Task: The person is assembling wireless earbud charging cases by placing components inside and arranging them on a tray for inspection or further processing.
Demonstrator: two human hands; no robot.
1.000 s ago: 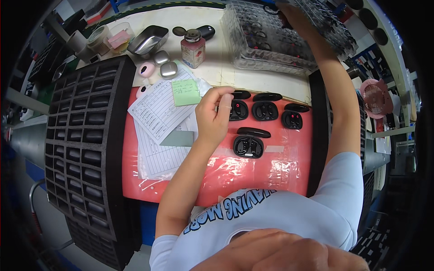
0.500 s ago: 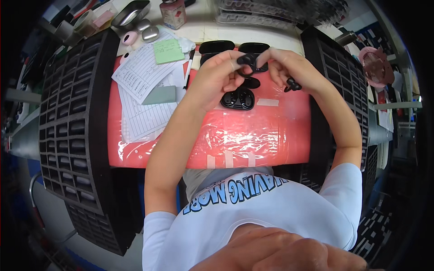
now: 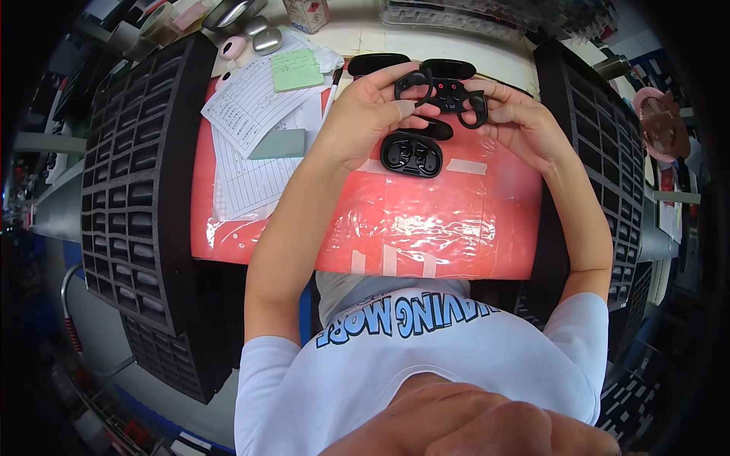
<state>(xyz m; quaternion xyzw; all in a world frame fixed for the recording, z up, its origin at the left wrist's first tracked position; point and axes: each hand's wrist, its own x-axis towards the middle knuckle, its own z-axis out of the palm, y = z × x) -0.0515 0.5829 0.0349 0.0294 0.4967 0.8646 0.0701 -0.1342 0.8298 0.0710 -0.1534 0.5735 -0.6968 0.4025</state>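
My left hand (image 3: pixel 363 115) pinches a black ear-hook earbud (image 3: pixel 401 83), its curved hook standing out past the fingertips. In my right hand (image 3: pixel 521 125) is a second black ear-hook earbud (image 3: pixel 480 106), its loop hanging down from the fingers. Between the two hands lies an open black charging case (image 3: pixel 450 100) with small red lights and a lit display, partly hidden by fingers. Closer to me sits another black charging case (image 3: pixel 411 155), with its lid (image 3: pixel 435 128) open behind it. It appears to hold black earbuds. Neither hand touches this nearer case.
Papers (image 3: pixel 251 178), a green note pad (image 3: pixel 296 70) and a grey-green block (image 3: pixel 279 144) lie at the left of the red mat (image 3: pixel 426 220). Black compartment racks (image 3: pixel 133 205) flank the bench. Two black lids (image 3: pixel 379 63) stand behind my hands.
My right hand has turned, bringing its earbud from beside the palm to the fingertips near the case. My left hand's earbud now shows its hook. Red lights have come into sight; the view has shifted slightly.
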